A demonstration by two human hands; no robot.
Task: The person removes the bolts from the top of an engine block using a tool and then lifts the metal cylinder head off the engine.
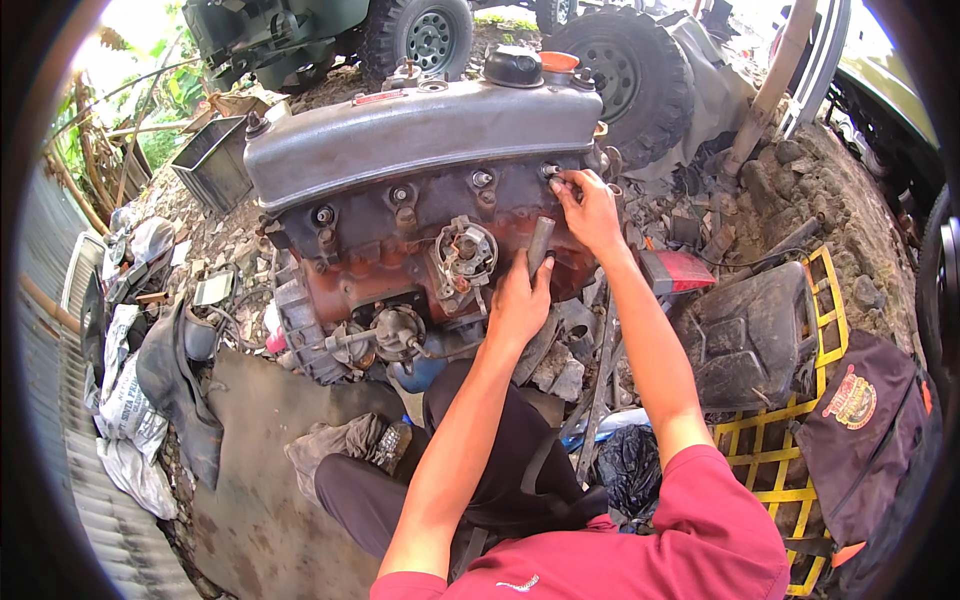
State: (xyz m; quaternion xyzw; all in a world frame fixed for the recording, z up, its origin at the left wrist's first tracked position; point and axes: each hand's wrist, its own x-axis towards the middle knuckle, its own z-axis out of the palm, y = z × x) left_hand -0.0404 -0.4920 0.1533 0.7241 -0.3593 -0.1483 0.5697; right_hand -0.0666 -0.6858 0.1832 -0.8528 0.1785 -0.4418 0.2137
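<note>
In front of me stands an engine with a grey valve cover (420, 135) on top and a rusty red-brown block (370, 275). A row of spark plugs sits along its side, among them one spark plug (482, 179) near the middle. My right hand (592, 212) is closed, its thumb and fingertips pinching the rightmost spark plug (550, 171) at the engine. Lower down, my left hand (520, 300) grips a short metal tube, like a spark plug socket (540, 240), held nearly upright. An open distributor (465, 250) is just left of that tube.
Behind the engine are a large tyre (625, 85) and a dark green vehicle (285, 40). A black plastic panel (745, 340) and a yellow metal grid (770, 455) lie to my right. A flat brown sheet (260, 450) covers ground at left, beside sacks (130, 400).
</note>
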